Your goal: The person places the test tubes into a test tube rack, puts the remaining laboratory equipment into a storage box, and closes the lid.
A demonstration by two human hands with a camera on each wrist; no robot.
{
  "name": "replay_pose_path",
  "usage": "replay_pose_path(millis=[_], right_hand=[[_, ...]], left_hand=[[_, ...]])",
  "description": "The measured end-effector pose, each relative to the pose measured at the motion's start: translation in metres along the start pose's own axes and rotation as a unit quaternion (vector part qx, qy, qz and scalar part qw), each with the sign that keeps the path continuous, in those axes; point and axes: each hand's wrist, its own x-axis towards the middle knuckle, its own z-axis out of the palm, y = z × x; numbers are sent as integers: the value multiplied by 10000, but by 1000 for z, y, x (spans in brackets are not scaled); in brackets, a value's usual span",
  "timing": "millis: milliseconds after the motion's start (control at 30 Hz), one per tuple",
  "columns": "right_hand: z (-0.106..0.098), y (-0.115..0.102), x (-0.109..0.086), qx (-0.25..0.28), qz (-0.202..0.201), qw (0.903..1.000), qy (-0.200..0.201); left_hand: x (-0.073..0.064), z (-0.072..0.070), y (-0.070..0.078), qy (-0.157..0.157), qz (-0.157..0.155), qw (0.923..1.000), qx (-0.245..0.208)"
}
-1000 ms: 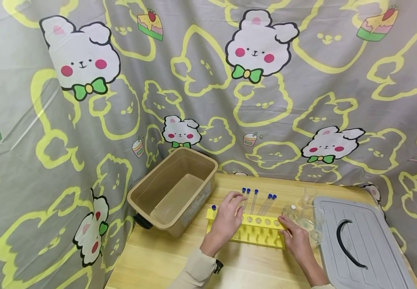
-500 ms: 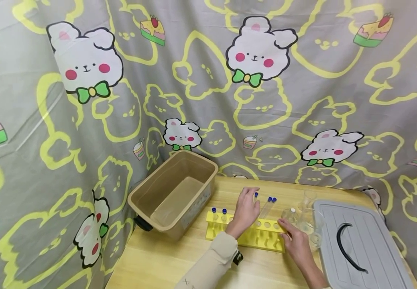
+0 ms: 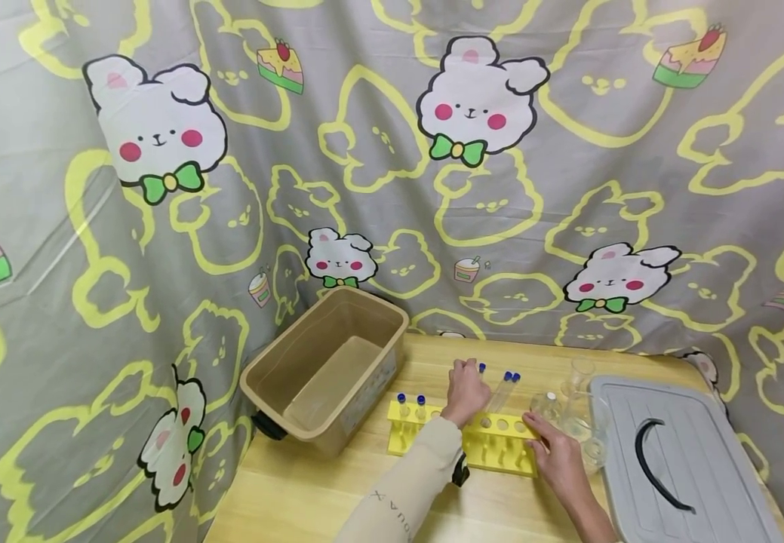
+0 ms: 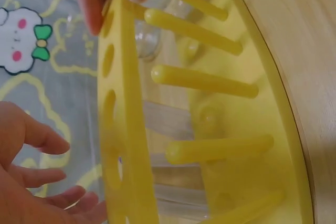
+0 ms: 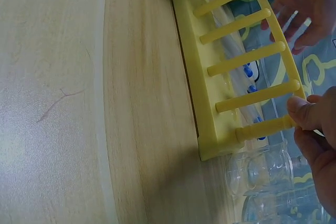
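A yellow test tube rack (image 3: 500,457) stands on the table. Two blue-capped test tubes (image 3: 402,407) are upright in its left end. My right hand (image 3: 556,449) pinches the rack's right end between thumb and fingers, as the right wrist view also shows. Behind the rack, my left hand (image 3: 468,392) reaches over the loose tubes; its fingers (image 4: 39,177) look loosely bent and apart, with nothing between them in the left wrist view. Two test tubes (image 3: 502,391) lie beyond the rack, and another blue cap (image 3: 482,367) shows beside the left hand, which hides what is under it.
A tan plastic bin (image 3: 327,369) stands at the back left. Clear glassware (image 3: 573,407) is clustered right of the rack, beside a grey lid (image 3: 684,452) with a black handle. A patterned curtain (image 3: 392,188) closes off the back and left.
My left hand has moved right along the rack and now dips behind it. Two tubes show in the rack's left end, where one showed before. My right hand keeps its place.
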Motion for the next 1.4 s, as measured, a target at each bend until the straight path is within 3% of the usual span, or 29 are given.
replay_pose_path(millis=[233, 433, 633, 833, 1000, 1400], right_hand=[[-1, 1, 0, 22, 84, 9999, -87], [-1, 3, -1, 41, 65, 10000, -61], [-2, 3, -3, 162, 167, 9997, -6], [-1, 1, 0, 157, 149, 9998, -51], [0, 0, 1, 174, 218, 9996, -28], [-1, -1, 0, 146, 274, 9995, -56]], left_hand=[[13, 3, -6, -68, -528, 9986, 11], [31, 5, -12, -91, -832, 9956, 421], [45, 4, -11, -272, -1220, 9889, 805], [51, 6, -18, -302, -1604, 9813, 1020], [51, 15, -33, -401, -1729, 9783, 1067], [55, 22, -53, -443, -1479, 9771, 1465]])
